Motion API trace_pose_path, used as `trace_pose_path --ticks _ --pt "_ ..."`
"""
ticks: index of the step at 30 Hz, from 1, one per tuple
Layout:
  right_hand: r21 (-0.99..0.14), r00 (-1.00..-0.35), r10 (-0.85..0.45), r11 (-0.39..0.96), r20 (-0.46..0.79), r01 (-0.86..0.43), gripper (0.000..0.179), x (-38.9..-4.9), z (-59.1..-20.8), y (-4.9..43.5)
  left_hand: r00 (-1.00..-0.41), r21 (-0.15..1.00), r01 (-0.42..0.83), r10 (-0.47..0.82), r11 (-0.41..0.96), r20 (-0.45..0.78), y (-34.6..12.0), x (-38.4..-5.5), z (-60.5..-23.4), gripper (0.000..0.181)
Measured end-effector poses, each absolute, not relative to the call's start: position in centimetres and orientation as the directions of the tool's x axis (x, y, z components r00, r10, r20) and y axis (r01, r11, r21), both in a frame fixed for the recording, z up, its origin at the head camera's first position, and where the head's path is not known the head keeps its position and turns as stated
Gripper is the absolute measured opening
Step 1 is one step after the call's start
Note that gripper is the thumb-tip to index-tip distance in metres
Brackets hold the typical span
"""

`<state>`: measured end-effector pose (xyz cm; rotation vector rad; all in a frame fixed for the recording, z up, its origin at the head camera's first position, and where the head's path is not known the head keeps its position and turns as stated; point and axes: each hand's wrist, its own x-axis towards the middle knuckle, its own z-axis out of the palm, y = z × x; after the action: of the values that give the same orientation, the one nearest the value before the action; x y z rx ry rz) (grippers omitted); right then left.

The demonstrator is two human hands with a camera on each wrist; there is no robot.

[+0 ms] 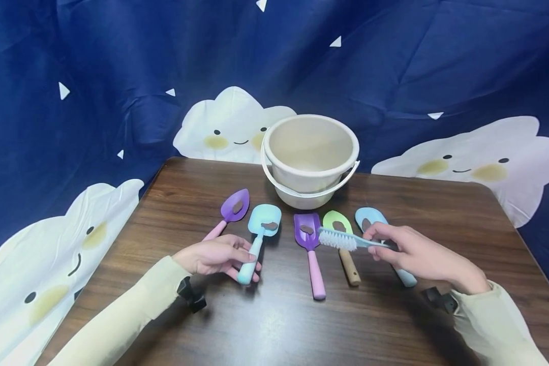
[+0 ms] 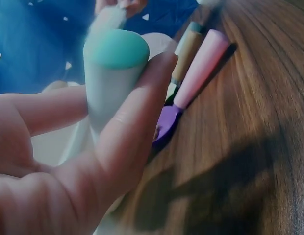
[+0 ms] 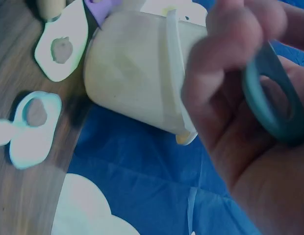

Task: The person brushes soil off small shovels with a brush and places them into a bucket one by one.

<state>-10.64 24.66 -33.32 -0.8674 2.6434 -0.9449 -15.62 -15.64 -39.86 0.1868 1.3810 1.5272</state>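
The cream bucket (image 1: 304,183), its white bail (image 1: 302,194) hanging down across the front wall, was taken as the reference. It stood on the dark wood-grain table (image 1: 274,325).

The left hand (image 1: 224,254) was found in front of the bucket and to its left. Its thumb and fingers grasped the handle of a turquoise toy shovel (image 1: 258,240); the blade of that shovel pointed towards the bucket and bore a brown patch (image 1: 269,225). Whether the blade touched the table could not be determined.

The right hand (image 1: 412,254), in front of the bucket and to its right, pinched the handle of a blue brush (image 1: 354,241) between thumb and fingers. Its white bristles overlapped a green shovel (image 1: 349,264) with a tan handle; contact could not be confirmed.

Directly in front of the bucket lay a square-bladed purple shovel (image 1: 310,245) with a pink handle. The green shovel lay in front and slightly right of the bucket, a light-blue shovel (image 1: 370,214) farther right, partly under the right hand. A pointed purple shovel (image 1: 229,211) lay left of the bucket. Behind the bucket hung a navy backdrop (image 1: 302,56) printed with smiling clouds.
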Motion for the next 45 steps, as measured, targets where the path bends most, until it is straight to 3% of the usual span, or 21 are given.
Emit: trace_pose_path --ticks 11,18,27,45 --pt "-0.562 -0.835 -0.533 0.652 0.138 -0.509 0.010 -12.6 -33.5 22.0 -0.469 0.820 -0.541 0.744 0.184 -0.476 -15.7 -14.6 -38.1 0.034" --pt "-0.529 -0.804 -0.553 0.626 0.218 -0.574 0.013 -13.5 -34.1 19.4 -0.421 0.808 -0.571 0.793 0.145 -0.440 -14.9 -14.7 -38.0 0.034" --pt "-0.587 -0.798 -0.584 0.597 0.151 -0.548 0.019 -14.3 -35.0 16.5 -0.418 0.813 -0.560 0.794 0.158 -0.442 -14.2 -14.6 -38.0 0.037" --pt "-0.425 -0.774 -0.611 0.664 0.164 -0.615 0.021 -15.5 -36.7 14.4 -0.390 0.798 -0.578 0.803 0.167 -0.451 -14.0 -14.2 -37.8 0.032"
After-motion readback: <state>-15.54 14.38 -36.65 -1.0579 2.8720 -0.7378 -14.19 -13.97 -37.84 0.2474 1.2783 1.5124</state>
